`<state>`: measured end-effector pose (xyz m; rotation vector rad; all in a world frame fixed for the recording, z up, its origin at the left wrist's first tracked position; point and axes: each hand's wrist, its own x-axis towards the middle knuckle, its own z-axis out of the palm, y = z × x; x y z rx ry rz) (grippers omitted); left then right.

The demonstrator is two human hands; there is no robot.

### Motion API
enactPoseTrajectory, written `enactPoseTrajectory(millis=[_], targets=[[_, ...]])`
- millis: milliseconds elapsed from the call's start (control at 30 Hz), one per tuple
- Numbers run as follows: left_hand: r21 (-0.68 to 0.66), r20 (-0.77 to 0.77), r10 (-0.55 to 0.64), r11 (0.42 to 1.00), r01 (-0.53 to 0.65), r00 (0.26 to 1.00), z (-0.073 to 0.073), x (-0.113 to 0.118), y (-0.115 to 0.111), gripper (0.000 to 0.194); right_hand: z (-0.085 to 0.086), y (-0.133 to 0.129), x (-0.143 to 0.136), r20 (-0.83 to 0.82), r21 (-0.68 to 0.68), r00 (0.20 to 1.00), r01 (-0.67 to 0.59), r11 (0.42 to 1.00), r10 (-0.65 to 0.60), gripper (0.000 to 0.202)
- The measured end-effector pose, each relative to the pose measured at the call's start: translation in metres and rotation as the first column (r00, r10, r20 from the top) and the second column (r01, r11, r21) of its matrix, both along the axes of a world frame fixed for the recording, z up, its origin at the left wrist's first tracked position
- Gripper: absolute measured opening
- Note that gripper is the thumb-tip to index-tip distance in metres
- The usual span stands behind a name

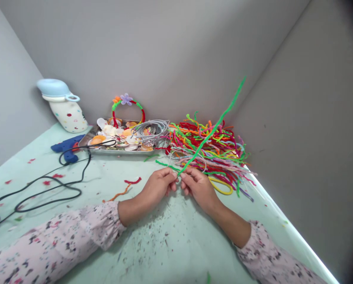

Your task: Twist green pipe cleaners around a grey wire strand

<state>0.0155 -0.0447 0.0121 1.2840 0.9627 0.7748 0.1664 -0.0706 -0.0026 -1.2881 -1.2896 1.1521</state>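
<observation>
A long fuzzy green pipe cleaner (pixel 213 129) is pinched between the fingertips of both hands above the table. Its long end slants up to the right, and a shorter green end points left. My left hand (pixel 158 184) is closed with thumb and forefinger on it. Right beside it, nearly touching, my right hand (pixel 199 188) pinches the same spot. A thin pale wire loop (pixel 205 159) rises behind the fingers; whether they grip it too is hidden. Just beyond lies a heap of many-coloured pipe cleaners (pixel 224 144).
A metal tray (pixel 120 152) of seashells stands at the back, with a coil of grey wire (pixel 153 132) and a flowered pipe-cleaner ring (pixel 143 114). To its left are a blue glue gun (pixel 66 145), its black cable (pixel 76 189) and a bottle (pixel 68 114). Red scraps (pixel 135 181) lie nearby.
</observation>
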Motion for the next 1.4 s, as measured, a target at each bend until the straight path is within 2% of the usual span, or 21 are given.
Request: enactPoseTrajectory(millis=[267, 633, 900, 1233, 1400], targets=[[-0.038, 0.012, 0.005, 0.999, -0.004, 1.0, -0.001, -0.001, 0.001, 0.022, 0.002, 0.0, 0.0, 0.013, -0.042, 1.0, -0.02, 0.999, 0.02, 0.027], [0.001, 0.049, -0.003, 1.0, 0.003, 0.999, -0.001, 0.002, -0.001, 0.024, 0.005, -0.001, 0.0, -0.028, -0.04, 0.999, -0.037, 0.999, 0.036, 0.024], [-0.005, 0.092, 0.004, 1.0, -0.004, 0.996, 0.001, 0.005, -0.005, 0.028, 0.008, -0.002, 0.004, -0.051, 0.027, 0.994, -0.095, 0.995, 0.096, 0.027], [-0.005, 0.13, 0.032, 0.999, -0.031, 0.991, -0.001, 0.007, -0.007, 0.022, -0.007, 0.002, 0.006, -0.14, -0.008, 0.988, -0.071, 0.997, 0.069, 0.028], [-0.044, 0.139, 0.071, 0.997, -0.066, 0.988, 0.006, 0.008, -0.007, 0.022, 0.0, 0.0, 0.004, -0.131, 0.021, 0.983, -0.124, 0.992, 0.126, 0.024]])
